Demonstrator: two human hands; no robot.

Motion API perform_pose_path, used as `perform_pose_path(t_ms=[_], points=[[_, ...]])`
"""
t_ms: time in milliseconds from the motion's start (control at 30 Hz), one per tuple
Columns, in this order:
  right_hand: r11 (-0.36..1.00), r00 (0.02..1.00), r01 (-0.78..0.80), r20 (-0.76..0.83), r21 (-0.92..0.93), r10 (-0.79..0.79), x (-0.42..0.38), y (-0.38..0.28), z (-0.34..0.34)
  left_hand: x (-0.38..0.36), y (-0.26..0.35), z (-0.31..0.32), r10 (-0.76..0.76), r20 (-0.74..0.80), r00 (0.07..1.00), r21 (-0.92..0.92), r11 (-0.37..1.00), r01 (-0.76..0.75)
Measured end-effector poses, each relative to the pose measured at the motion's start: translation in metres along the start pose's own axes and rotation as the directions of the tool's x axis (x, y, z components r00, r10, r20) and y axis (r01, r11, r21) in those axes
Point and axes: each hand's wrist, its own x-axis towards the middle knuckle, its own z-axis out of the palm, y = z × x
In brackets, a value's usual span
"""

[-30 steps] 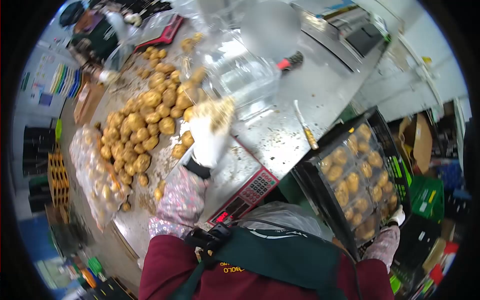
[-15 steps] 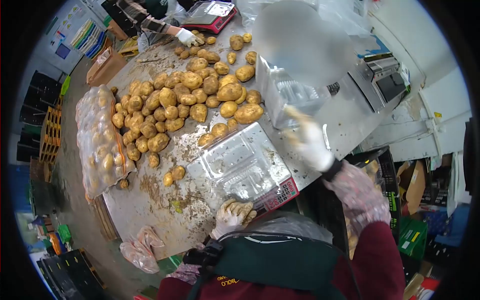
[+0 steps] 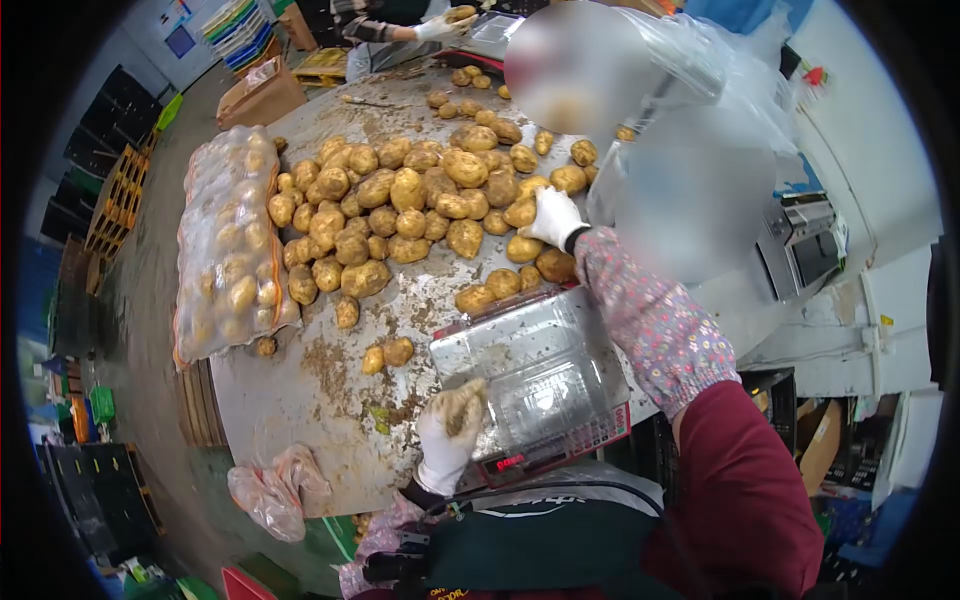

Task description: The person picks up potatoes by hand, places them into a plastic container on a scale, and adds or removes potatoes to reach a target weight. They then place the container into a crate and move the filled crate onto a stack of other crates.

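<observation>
A clear plastic punnet (image 3: 540, 365) lies on a red-edged weighing scale (image 3: 500, 468) in front of me. At its left side is my left hand (image 3: 447, 435), in a soiled white glove, with the fingers curled around the punnet's edge. My right hand (image 3: 556, 218), in a cleaner white glove, reaches over to the right end of the potato heap (image 3: 400, 200). Its fingers are closed around a potato (image 3: 519, 213), partly hidden by the glove. A few loose potatoes (image 3: 503, 283) lie just beyond the scale.
A net sack of potatoes (image 3: 235, 260) lines the table's left edge. Across the table, another person's gloved hand (image 3: 440, 27) holds a potato. A crumpled plastic bag (image 3: 280, 495) hangs at the near left corner. A grey machine (image 3: 800, 245) stands at the right. Two round patches are blurred.
My right hand has gone from the stacked punnets at the right to the potatoes. My left hand has shifted up along the punnet's left side. The other person's hand has lifted a potato.
</observation>
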Motion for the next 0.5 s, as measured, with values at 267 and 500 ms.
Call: perform_pose_path(t_ms=[267,500], points=[[0.511,0.623,0.771,-0.281,0.38,-0.73,-0.114,-0.111,-0.086,0.107,-0.006,-0.01,-0.045,0.631,0.775,-0.772,-0.138,0.62],[0.897,0.917,0.364,-0.263,0.249,-0.299,-0.109,-0.043,-0.055,0.087,-0.023,-0.03,-0.152,0.378,0.913,-0.926,-0.058,0.373]])
